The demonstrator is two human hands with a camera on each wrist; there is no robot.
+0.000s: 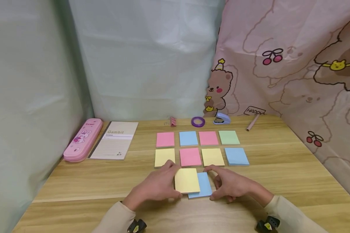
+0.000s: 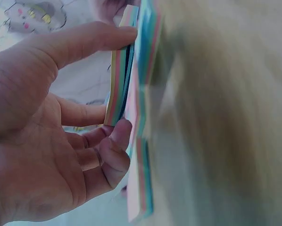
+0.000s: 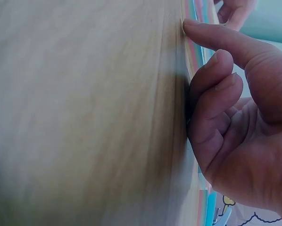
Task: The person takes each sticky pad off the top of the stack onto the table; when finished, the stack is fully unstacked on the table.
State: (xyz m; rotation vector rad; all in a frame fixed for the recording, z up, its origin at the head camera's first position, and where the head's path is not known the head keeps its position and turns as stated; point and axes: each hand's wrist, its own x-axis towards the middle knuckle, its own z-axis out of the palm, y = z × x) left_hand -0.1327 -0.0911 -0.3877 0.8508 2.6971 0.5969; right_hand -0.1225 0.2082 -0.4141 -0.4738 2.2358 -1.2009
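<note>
Yellow pad (image 1: 187, 180) overlaps blue pad (image 1: 204, 185), hands gripping outer edges.

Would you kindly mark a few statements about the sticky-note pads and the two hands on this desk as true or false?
1. The left hand holds a yellow pad. True.
2. The yellow pad lies partly over a blue pad. True.
3. The right hand grips the purple tape ring. False: the ring sits untouched at the desk's far edge; the right hand is at the blue pad.
4. The pink pencil case lies right of the notebook. False: it lies to its left.
5. Eight pads form two rows beyond the hands. True.
</note>
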